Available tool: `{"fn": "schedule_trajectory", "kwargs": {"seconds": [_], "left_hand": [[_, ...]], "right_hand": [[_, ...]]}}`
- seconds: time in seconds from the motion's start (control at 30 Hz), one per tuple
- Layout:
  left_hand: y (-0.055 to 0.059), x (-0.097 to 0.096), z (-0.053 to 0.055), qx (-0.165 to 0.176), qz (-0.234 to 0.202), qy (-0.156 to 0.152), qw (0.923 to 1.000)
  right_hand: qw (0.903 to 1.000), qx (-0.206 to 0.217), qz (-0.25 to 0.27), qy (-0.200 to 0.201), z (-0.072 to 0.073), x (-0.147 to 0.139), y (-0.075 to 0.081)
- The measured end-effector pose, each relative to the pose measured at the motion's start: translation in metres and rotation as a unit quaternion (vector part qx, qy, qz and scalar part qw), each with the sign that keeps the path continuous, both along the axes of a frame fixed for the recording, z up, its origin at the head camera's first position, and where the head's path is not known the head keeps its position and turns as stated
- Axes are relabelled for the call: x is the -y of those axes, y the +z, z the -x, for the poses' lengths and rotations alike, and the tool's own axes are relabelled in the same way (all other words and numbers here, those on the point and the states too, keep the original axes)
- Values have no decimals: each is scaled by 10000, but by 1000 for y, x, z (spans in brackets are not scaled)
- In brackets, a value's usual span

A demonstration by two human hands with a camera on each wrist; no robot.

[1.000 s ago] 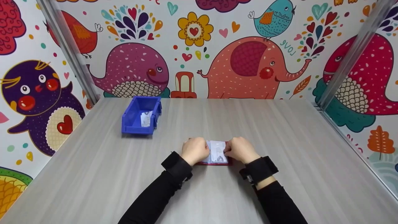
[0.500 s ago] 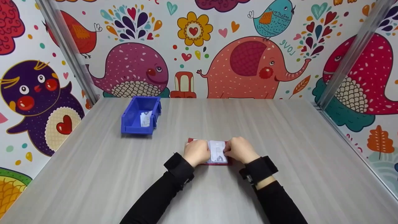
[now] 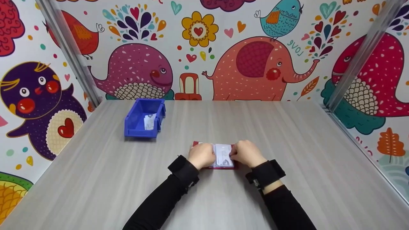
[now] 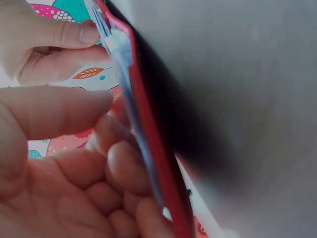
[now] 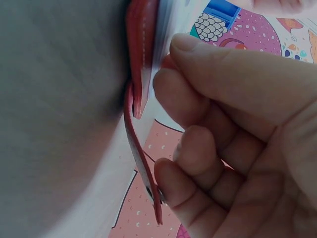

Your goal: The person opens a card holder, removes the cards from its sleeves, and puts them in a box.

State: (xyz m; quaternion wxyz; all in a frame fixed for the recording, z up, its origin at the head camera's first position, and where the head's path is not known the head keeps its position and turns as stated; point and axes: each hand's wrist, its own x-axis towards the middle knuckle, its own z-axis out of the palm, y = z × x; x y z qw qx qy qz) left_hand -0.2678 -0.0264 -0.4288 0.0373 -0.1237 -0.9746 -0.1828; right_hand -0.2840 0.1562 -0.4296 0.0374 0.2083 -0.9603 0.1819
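A small red card holder (image 3: 196, 143) lies opened on the table, its clear sleeves spread. On its right half is a white printed card (image 3: 224, 155). My left hand (image 3: 202, 156) covers most of the left half, fingers curled, thumb and forefinger gripping at the sleeves. At the card's right edge my right hand (image 3: 247, 154) pinches with thumb and forefinger. In the left wrist view the red cover (image 4: 151, 131) stands edge-on beside the curled fingers. The right wrist view shows a red strap (image 5: 138, 148) with a snap, near the lower fingers. The exact contact at both fingertips is partly hidden.
A blue plastic bin (image 3: 140, 132) stands at the back left of the table (image 3: 243, 124), with white printed cards (image 3: 149, 122) inside. Patterned walls with metal posts (image 3: 68, 48) border the table at the back and sides.
My left hand has shifted slightly right over the card holder, showing more of its red upper left corner. The right hand stays at the card's edge, and the bin has not moved.
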Motion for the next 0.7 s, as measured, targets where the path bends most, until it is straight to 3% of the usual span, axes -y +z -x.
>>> {"fn": "schedule_trajectory", "kwargs": {"seconds": [0.33,0.7], "left_hand": [[1,-2,2,84,25,36,10000],[4,-2,9,745,-88,145,9971]], "right_hand": [[10000,-11,12,44,-1,0,0],[9999,-68,82,124,0,-2,0]]}}
